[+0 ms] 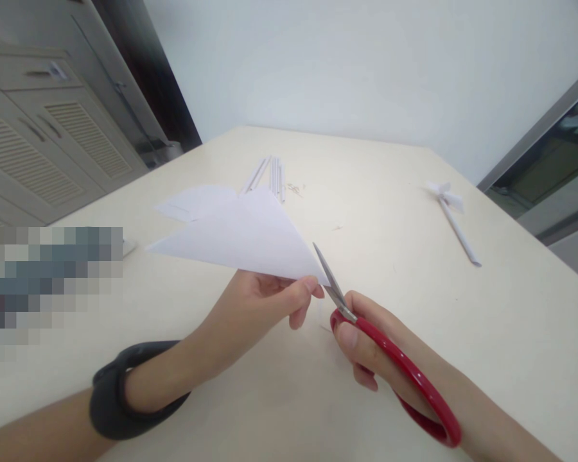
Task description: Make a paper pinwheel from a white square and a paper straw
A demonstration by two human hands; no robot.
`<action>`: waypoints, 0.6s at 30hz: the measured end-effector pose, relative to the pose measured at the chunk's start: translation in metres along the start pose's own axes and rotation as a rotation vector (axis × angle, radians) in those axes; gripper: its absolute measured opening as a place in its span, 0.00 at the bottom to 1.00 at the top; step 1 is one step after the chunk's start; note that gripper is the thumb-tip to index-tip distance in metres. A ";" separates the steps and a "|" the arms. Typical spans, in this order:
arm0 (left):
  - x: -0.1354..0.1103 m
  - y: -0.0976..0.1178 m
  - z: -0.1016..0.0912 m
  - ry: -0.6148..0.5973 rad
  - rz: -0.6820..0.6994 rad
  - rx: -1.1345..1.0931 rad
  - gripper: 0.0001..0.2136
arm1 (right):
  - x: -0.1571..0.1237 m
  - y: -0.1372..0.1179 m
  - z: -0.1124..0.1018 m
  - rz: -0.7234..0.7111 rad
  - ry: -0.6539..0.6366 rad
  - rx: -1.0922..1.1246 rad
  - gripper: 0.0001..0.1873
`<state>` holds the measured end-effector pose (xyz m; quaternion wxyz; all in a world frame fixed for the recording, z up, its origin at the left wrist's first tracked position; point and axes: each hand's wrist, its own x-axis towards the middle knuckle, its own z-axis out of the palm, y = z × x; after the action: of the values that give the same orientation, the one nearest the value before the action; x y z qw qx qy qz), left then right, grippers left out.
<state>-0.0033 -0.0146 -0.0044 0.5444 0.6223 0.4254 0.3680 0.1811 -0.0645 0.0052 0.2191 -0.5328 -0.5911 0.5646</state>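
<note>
My left hand (264,307) pinches a folded white paper triangle (243,240) near its right corner and holds it above the table (510,321). My right hand (373,350) grips red-handled scissors (395,366). Their metal blades (328,274) point up and away, with the tips right at the paper's right corner. A dark band sits on my left wrist (125,391).
Several rolled white paper sticks (270,174) lie at the far middle of the table, with another white sheet (192,202) behind the triangle. A paper pinwheel on a stick (453,215) lies at the right. Cabinets (43,141) stand to the left.
</note>
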 end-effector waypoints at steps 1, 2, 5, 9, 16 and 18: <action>0.000 0.000 0.000 0.001 -0.005 -0.001 0.09 | 0.000 0.000 0.000 -0.004 0.001 0.006 0.20; 0.000 0.000 0.000 0.003 -0.010 -0.002 0.09 | 0.001 0.000 0.000 -0.009 0.002 0.013 0.20; 0.000 0.001 0.001 0.008 -0.021 -0.001 0.09 | 0.001 0.001 0.000 -0.009 -0.004 0.034 0.20; 0.000 0.001 0.001 0.021 -0.038 0.018 0.09 | 0.001 0.002 0.001 0.009 -0.013 0.079 0.20; 0.001 0.001 0.001 0.011 -0.034 0.000 0.09 | -0.001 0.002 0.003 0.054 -0.013 0.102 0.22; 0.001 0.001 0.000 0.008 -0.036 -0.001 0.09 | -0.001 0.002 0.003 0.064 -0.010 0.106 0.23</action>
<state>-0.0022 -0.0135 -0.0034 0.5496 0.6129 0.4383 0.3608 0.1790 -0.0668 0.0032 0.2260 -0.5360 -0.5442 0.6045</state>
